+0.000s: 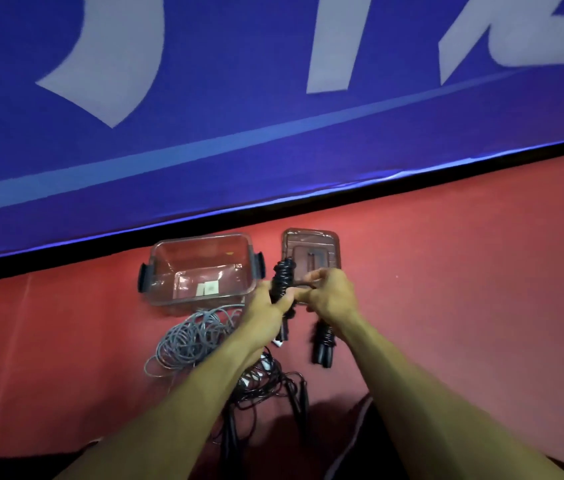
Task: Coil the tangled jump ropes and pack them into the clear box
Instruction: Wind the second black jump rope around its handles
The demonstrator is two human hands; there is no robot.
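The clear box (169, 271) stands open on the red floor, with dark clips at both ends and only a small label inside. My left hand (268, 306) grips a black jump rope bundle (282, 277), its cord wound around the handles. My right hand (329, 294) pinches the loose end of that cord beside the bundle. A second wound black rope (324, 344) lies on the floor under my right wrist. A grey rope (190, 336) lies in loose coils in front of the box. A tangled black rope (266, 382) lies between my forearms.
The box's clear lid (329, 239) lies flat to the right of the box. A blue banner with white lettering (273, 116) runs along the far side, edged by a black strip. Red floor stretches to the left and right.
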